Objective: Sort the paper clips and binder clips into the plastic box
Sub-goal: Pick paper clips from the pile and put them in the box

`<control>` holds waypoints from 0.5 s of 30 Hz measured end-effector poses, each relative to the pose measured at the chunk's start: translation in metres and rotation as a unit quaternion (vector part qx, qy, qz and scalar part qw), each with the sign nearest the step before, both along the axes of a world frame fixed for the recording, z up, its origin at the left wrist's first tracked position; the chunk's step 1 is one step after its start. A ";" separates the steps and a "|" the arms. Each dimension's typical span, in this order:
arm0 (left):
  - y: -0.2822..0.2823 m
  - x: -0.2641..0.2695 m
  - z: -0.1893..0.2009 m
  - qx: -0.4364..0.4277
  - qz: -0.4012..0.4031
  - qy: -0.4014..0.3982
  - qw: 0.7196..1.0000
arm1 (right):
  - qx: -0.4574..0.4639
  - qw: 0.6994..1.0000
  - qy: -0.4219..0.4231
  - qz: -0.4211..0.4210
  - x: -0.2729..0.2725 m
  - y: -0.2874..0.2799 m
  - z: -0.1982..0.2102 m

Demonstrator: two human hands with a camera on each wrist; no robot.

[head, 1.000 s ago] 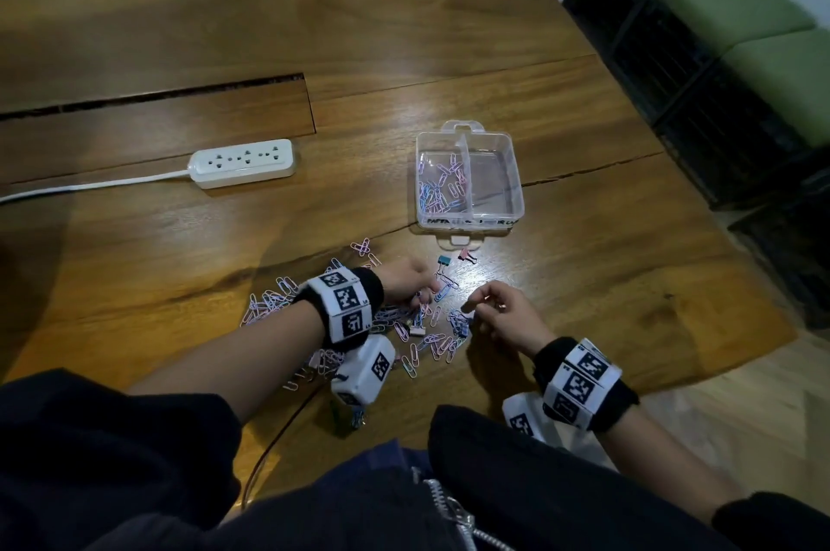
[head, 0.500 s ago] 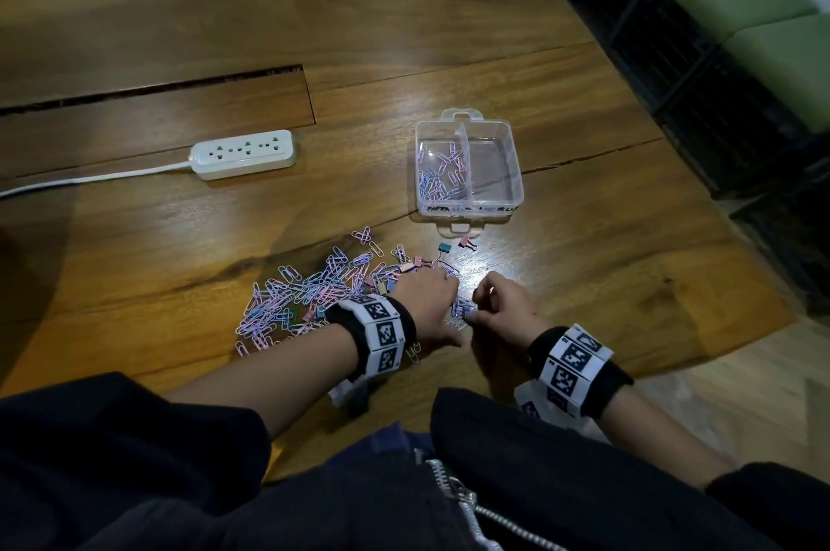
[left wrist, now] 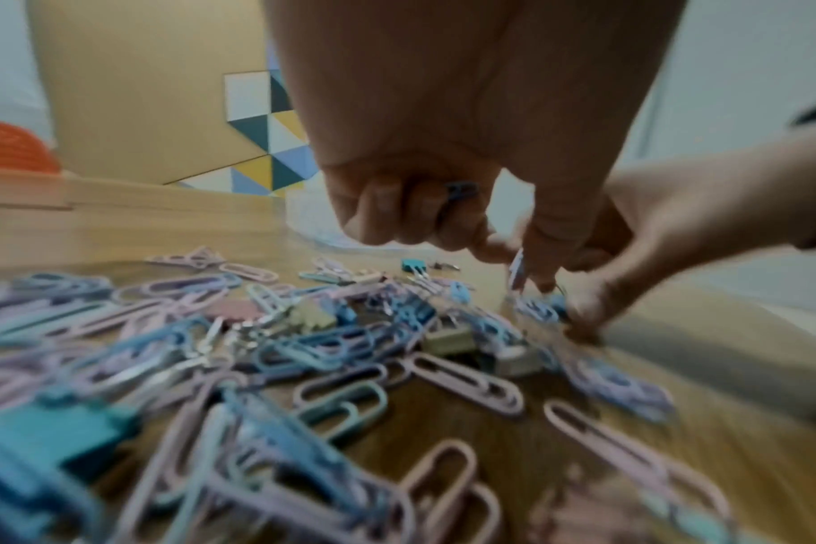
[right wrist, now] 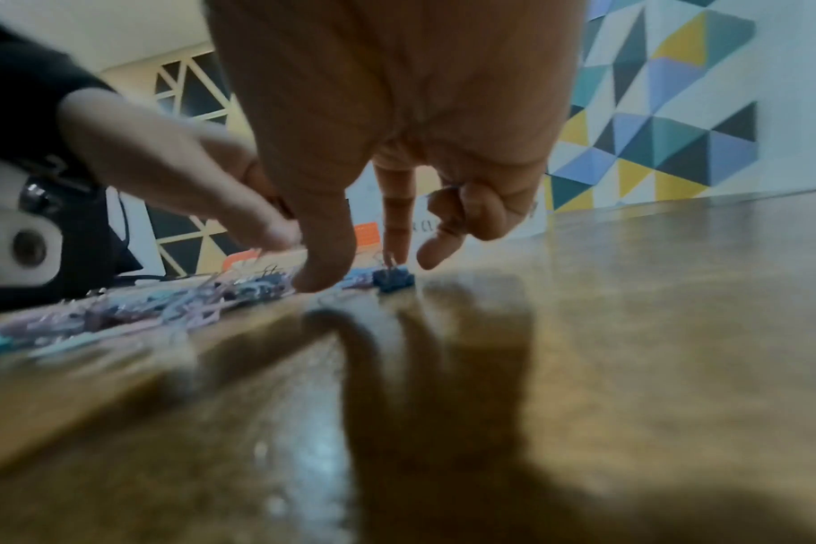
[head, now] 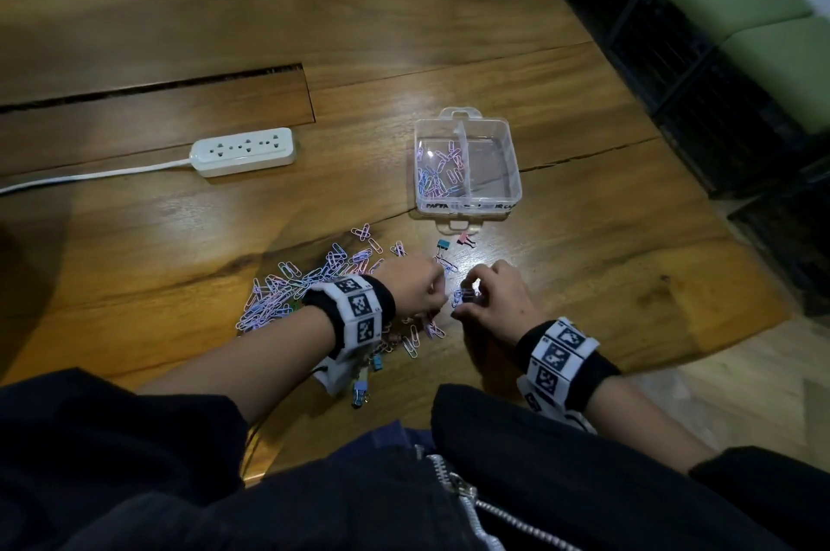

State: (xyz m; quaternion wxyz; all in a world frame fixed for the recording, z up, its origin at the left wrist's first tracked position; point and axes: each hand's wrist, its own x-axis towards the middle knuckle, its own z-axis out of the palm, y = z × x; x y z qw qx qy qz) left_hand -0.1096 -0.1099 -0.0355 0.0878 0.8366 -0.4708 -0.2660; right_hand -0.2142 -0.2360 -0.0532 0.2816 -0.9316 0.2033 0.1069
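Left wrist view: left hand (left wrist: 443, 206) curled, blue paper clip (left wrist: 462, 189) tucked inside the fingers, another pinched at thumb tip. Right hand (right wrist: 387, 228) narrow, thumb and forefinger closing on a dark binder clip (right wrist: 393, 281) at the pile's edge; grip not yet sure. Best lifted by its body, clear of tangled paper clips (head: 292, 290). Head view only: plastic box (head: 467, 200) beyond the pile, paper clips in its left compartment, right one seemingly bare. Pile (left wrist: 210, 349) shows mixed kinds.
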 end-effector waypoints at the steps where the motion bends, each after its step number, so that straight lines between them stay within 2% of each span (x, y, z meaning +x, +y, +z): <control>1: 0.001 0.004 0.002 -0.015 0.033 0.045 0.998 | -0.014 1.000 -0.009 0.012 0.001 0.003 -0.001; 3: 0.004 0.012 0.005 -0.054 0.118 0.160 0.978 | -0.030 0.999 -0.019 0.034 0.005 0.009 -0.001; 5: 0.011 0.021 0.006 -0.089 0.201 0.263 0.939 | -0.028 0.998 -0.008 0.048 0.009 0.013 0.001; 6: 0.015 0.025 0.005 -0.105 0.242 0.321 0.910 | -0.026 0.998 0.003 0.053 0.011 0.015 0.002; 8: 0.024 0.031 0.003 -0.142 0.319 0.448 0.823 | -0.034 0.997 0.024 0.069 0.015 0.015 0.003; 9: 0.028 0.033 0.003 -0.154 0.344 0.488 0.787 | -0.039 0.996 0.032 0.079 0.016 0.015 0.003; 10: 0.031 0.034 0.002 -0.160 0.359 0.507 0.767 | -0.038 0.995 0.036 0.085 0.017 0.015 0.002; 12: 0.034 0.033 0.002 -0.160 0.367 0.518 0.756 | 0.007 0.997 0.028 0.069 0.019 0.013 0.003; 13: 0.033 0.031 0.003 -0.151 0.364 0.515 0.761 | 0.047 0.998 0.012 0.045 0.020 0.011 0.004; 14: 0.033 0.028 0.005 -0.136 0.349 0.500 0.781 | 0.090 0.996 -0.005 0.012 0.021 0.009 0.005; 15: 0.031 0.023 0.007 -0.114 0.322 0.466 0.816 | 0.135 0.990 -0.020 -0.025 0.022 0.006 0.007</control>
